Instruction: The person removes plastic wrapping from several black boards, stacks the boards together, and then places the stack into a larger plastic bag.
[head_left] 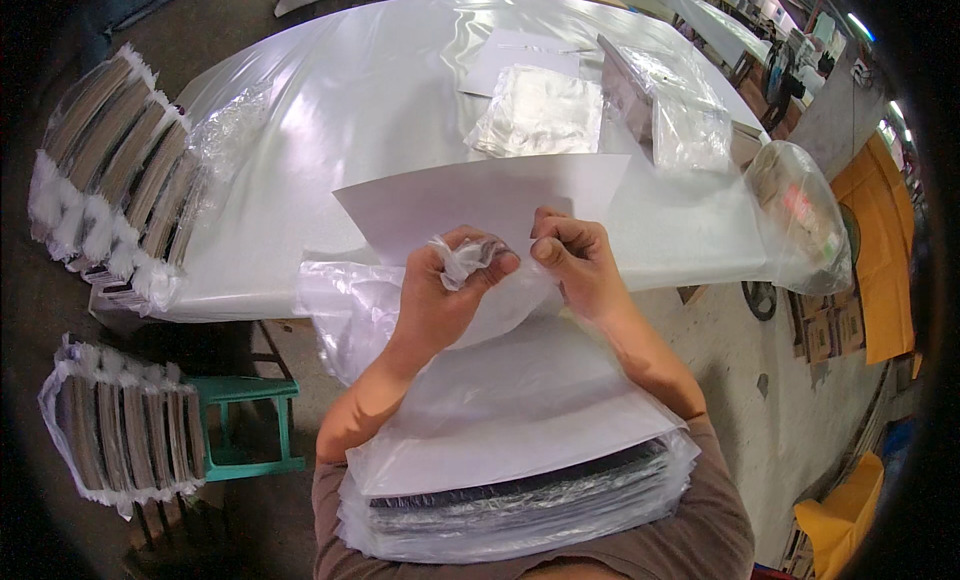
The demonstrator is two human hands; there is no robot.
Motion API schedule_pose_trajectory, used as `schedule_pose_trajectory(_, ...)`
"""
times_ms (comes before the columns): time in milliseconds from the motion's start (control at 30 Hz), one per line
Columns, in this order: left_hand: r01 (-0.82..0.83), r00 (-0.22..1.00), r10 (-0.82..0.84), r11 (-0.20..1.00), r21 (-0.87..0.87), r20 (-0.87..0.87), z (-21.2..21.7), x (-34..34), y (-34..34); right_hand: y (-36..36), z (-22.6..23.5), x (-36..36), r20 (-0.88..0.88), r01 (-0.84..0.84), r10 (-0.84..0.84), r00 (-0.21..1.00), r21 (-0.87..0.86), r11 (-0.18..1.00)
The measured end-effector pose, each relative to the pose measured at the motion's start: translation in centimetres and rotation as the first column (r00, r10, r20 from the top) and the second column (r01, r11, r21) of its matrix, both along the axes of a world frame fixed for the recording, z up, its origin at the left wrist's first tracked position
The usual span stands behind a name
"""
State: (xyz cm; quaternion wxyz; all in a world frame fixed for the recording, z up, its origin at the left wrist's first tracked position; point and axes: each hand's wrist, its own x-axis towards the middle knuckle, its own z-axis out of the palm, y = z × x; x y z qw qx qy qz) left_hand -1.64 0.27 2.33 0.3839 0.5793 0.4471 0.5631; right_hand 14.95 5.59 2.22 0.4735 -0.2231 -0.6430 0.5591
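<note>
Against my chest leans a thick stack of sheets (540, 410), wrapped in clear plastic, with a white sheet on its upper face and dark layers at its near edge. My left hand (445, 295) closes round a gathered, crumpled end of the clear plastic bag (515, 305). My right hand (590, 270) pinches the same plastic between thumb and fingers, just beside the left. Past both hands a large white sheet (480, 195) lies on the table, its near part hidden by them. More loose plastic (350, 305) hangs over the table's near edge, left of my left hand.
Flat clear bags (545, 110) and a plastic-wrapped block (680, 105) lie on the plastic-covered table (330, 100). Bagged stacks (115, 170) stand at its left end, another (130, 430) by a green stool (250, 470). A filled clear bag (800, 220) hangs at the right corner.
</note>
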Motion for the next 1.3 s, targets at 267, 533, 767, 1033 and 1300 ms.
schedule_pose_trajectory(267,-0.003,0.960,0.043,0.990,-0.144,0.277,0.6,-0.1,0.1,-0.4,0.8,-0.2,-0.073,-0.048,0.033,0.997,-0.208,0.977)
schedule_pose_trajectory(533,0.033,0.990,-0.006,0.980,-0.196,0.141,0.2,1.0,0.1,0.0,0.4,-0.2,-0.058,0.069,-0.072,0.996,-0.057,0.996)
schedule_pose_trajectory(767,-0.111,0.976,0.113,0.994,-0.019,0.188,-0.5,1.2,0.1,-0.2,0.8,0.1,0.014,0.070,-0.068,0.998,-0.162,0.984)
schedule_pose_trajectory(1033,0.206,0.896,-0.096,0.955,-0.213,0.434,-0.6,0.3,-0.9,0.4,0.8,1.9,0.255,-0.136,0.136,0.957,-0.019,0.991)
schedule_pose_trajectory(1300,0.870,0.491,-0.862,0.481,-0.107,0.127,-4.8,-7.9,-4.2,3.4,2.1,9.1,-0.655,-0.384,0.063,0.753,-0.360,0.850)
